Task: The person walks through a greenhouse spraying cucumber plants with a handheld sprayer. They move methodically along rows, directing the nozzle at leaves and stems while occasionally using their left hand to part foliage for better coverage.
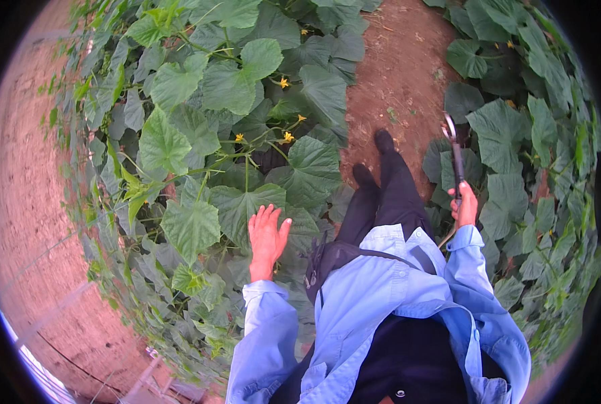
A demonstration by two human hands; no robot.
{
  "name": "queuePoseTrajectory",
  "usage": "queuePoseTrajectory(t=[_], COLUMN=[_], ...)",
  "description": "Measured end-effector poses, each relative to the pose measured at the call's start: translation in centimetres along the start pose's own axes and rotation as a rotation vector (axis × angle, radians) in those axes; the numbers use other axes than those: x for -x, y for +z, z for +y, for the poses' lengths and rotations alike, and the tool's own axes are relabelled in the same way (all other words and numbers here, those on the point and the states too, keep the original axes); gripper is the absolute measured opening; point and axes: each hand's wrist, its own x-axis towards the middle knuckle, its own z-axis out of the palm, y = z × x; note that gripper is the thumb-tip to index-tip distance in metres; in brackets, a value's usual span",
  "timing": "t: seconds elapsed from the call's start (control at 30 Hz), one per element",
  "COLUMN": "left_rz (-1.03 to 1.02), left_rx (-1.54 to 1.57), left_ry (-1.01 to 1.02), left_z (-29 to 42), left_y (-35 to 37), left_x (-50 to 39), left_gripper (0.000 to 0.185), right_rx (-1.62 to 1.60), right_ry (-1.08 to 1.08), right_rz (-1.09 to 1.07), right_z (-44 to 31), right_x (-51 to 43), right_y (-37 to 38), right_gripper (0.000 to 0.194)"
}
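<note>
My left hand [267, 238] is held with its fingers apart over the broad leaves of a cucumber plant [247, 202], and nothing shows in it. Whether it touches a leaf I cannot tell. Yellow flowers [287, 136] and thin stems lie beyond it. On the other side, my right hand [464, 204] is closed around the dark handle of a long tool [458, 161] with a curved, pale metal end, perhaps a sickle or pruner. That tool points away from me, beside the leaves of the right-hand row [497, 131].
A reddish dirt path [396, 91] runs between two dense rows of vines, with my dark shoes on it. Thin strings or wires cross the bare soil [32, 202] at far left. A dark waist bag [330, 262] hangs at my hip.
</note>
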Motion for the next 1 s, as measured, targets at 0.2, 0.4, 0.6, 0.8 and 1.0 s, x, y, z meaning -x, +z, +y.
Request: queuePoseTrajectory(t=[0.2, 0.4, 0.6, 0.8, 1.0], left_rz=[0.010, 0.051, 0.078, 0.077, 0.046], left_rx=[0.045, 0.093, 0.124, 0.152, 0.203], left_ry=[-0.128, -0.138, -0.173, -0.232, -0.302], left_z=[0.5, 1.1, 2.2, 2.3, 2.1], left_y=[0.3, 0.2, 0.0, 0.0, 0.2], left_x=[-0.6, -2.3, -3.1, -3.2, -2.8], left_gripper=[0.050, 0.049, 0.049, 0.050, 0.053], right_rx=[0.566, 1.287, 1.403, 1.692, 1.313], right_ry=[-0.346, -0.934, -1.525, -1.742, -2.472], right_rz=[-0.532, -0.796, -0.841, -0.943, -0.606], right_z=[-7.3, -11.7, -10.4, -6.5, -3.4], right_x=[-3.5, -5.5, -5.5, -4.3, -4.1], right_y=[16.1, 34.9, 47.4, 54.7, 57.6], right_gripper=[0.060, 0.080, 0.067, 0.052, 0.046])
